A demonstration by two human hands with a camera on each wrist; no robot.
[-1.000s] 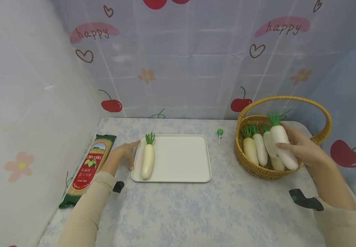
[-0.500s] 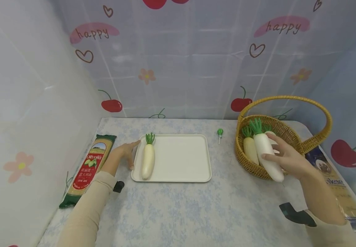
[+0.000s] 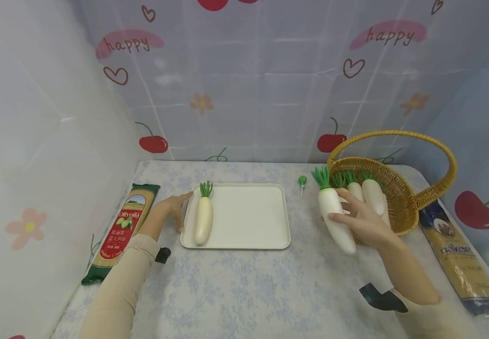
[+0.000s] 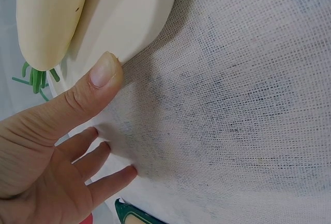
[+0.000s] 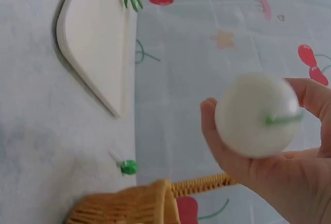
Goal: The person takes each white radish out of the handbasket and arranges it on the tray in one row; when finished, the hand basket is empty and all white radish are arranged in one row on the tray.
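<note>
My right hand [image 3: 360,219] grips a white radish [image 3: 336,221] with a green top, held up at the left side of the wicker basket [image 3: 405,221]. In the right wrist view the held radish [image 5: 256,115] shows end-on between thumb and fingers. Several more radishes [image 3: 373,195] lie in the basket. A cream-coloured radish [image 3: 204,221] rests along the left side of the white tray [image 3: 248,216]. At that tray's left edge is my left hand [image 3: 171,210], its fingers spread. The left wrist view shows the thumb [image 4: 98,79] at the rim and nothing held.
A red and green pasta packet [image 3: 121,230] lies left of the left arm. Between tray and basket is a green lollipop [image 3: 302,181]. A blue and gold packet [image 3: 464,259] lies right of the basket. A printed curtain [image 3: 244,94] hangs behind the table.
My right hand has carried the white radish leftward from over the basket to its left side. The blue and gold packet has come into view. My left hand has stayed put.
</note>
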